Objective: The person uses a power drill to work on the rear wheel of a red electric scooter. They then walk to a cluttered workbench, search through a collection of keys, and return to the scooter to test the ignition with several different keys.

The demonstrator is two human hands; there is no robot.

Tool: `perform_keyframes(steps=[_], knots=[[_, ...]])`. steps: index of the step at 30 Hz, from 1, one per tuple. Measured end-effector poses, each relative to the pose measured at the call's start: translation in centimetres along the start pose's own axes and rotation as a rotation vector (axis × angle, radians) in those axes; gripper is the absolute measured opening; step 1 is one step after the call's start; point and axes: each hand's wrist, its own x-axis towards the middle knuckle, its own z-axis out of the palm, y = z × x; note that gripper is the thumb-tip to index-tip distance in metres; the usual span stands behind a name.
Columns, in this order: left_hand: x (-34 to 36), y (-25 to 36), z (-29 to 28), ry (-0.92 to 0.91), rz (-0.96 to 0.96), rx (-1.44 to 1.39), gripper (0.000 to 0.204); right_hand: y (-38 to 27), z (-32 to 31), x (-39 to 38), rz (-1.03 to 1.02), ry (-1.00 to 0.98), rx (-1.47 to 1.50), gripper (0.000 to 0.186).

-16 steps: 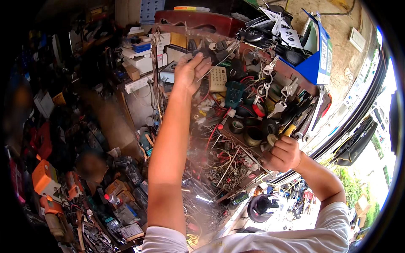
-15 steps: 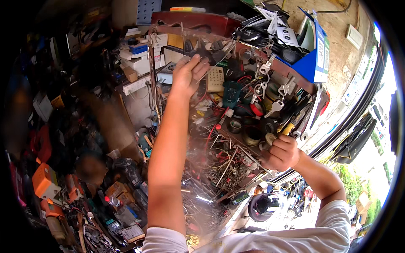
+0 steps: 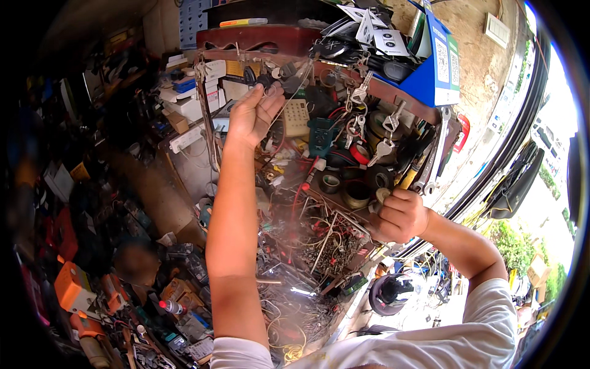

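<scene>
My left hand (image 3: 253,117) is raised with its fingers loosely stretched up beside dark key fobs (image 3: 287,71) that hang from a reddish wooden rack (image 3: 261,39). I cannot tell whether a fingertip touches them. Lower on the right, my right hand (image 3: 399,216) is closed in a fist in front of the shelf's corner. A small pale round disc (image 3: 382,195) shows at its thumb side; what the fist holds is mostly hidden. Between the hands hang silver keys (image 3: 381,150). Behind them are a teal multimeter (image 3: 321,136) and a beige keypad-like box (image 3: 296,117).
Wrenches (image 3: 437,157) hang at the rack's right end, below a blue box (image 3: 430,77). Tape rolls (image 3: 330,182) sit on the shelf above a heap of small metal parts (image 3: 335,246). Tools and orange cases (image 3: 75,286) crowd the lower left. A dark helmet (image 3: 389,294) is at lower right.
The fingers of my left hand have straightened from a more curled pose beside the fobs. My right hand stays in a fist. The whole view has shifted slightly.
</scene>
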Motion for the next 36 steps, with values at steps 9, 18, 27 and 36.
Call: perform_keyframes(steps=[9,18,27,36], knots=[[-0.3,0.4,1.5,0.049,-0.006,0.095,0.037,0.0,-0.2,-0.2,-0.009,-0.008,0.021,0.021],[-2.5,0.5,0.6,0.036,-0.043,0.184,0.041,0.0,0.0,-0.2,-0.011,0.016,0.015,0.020],[-7.6,-2.5,2.3,0.317,0.460,0.744,0.028,0.0,0.0,-0.7,-0.013,0.033,0.004,0.019],[-5.9,-2.2,6.9,0.247,0.458,0.636,0.036,-0.1,0.3,-0.8,0.010,0.073,0.015,0.018]])
